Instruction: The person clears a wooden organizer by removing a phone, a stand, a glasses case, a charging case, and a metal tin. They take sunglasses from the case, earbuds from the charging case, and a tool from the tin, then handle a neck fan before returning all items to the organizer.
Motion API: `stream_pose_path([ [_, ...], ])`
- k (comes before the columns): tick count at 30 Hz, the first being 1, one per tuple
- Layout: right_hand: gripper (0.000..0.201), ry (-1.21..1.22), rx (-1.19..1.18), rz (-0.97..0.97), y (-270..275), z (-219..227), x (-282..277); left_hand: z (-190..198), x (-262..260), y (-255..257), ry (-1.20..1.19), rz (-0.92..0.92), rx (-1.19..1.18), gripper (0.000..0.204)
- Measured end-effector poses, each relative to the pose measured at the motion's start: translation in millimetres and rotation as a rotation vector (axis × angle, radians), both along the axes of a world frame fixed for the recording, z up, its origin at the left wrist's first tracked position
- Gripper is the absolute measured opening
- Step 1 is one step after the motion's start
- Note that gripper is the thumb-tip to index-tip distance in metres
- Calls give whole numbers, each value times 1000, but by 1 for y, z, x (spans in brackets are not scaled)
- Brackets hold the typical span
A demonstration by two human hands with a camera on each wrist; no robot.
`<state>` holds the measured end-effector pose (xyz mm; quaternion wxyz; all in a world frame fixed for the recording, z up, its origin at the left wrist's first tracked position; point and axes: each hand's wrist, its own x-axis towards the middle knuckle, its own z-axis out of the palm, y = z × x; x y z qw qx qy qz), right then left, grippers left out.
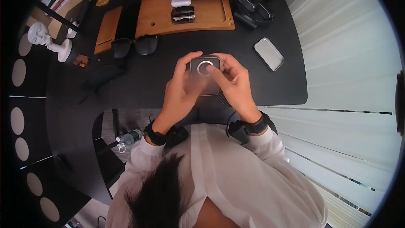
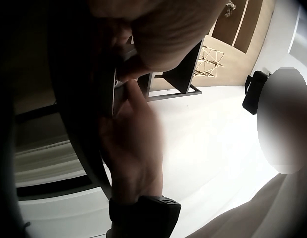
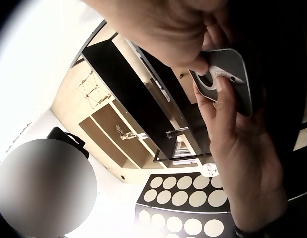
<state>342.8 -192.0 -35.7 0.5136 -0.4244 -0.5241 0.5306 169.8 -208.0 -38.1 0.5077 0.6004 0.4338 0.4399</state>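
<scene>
Both hands hold a flat, dark grey rectangular case (image 1: pixel 213 85) with rounded corners and a pale ring (image 1: pixel 200 68) on its upper face. On its left side, my left hand (image 1: pixel 176 85) grips the case, fingers at the far edge and thumb blurred over the face. My right hand (image 1: pixel 237 85) holds the right side with bent fingers, its thumb on the ring. In the right wrist view, both thumbs lie at the ring on the grey case (image 3: pixel 237 62). The left wrist view shows the case edge-on and dark, partly hidden by the hands.
A shallow white tray (image 1: pixel 269 54) lies at right on the black desk (image 1: pixel 278 88). Sunglasses (image 1: pixel 145 45) lie to the left. Behind are a wooden organizer (image 1: pixel 158 14) and a black device (image 1: pixel 249 10). A white head-shaped stand (image 1: pixel 63 50) is far left; a plastic bottle (image 1: pixel 134 136) stands below.
</scene>
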Motion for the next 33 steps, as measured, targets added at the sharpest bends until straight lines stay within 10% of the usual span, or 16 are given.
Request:
stream_pose_path([
  [14,19,-165,140,-2,32,78,5,107,-10,46,-59,-227,-57,40],
  [22,36,-232,105,87,92,82,42,71,-12,117,-198,-299,-78,37],
  [27,75,-1040,116,-224,73,63,113,56,-28,129,-152,-168,-225,39],
  [33,76,-1185,29,-240,60,42,121,54,-26,130,-163,-33,-264,33],
])
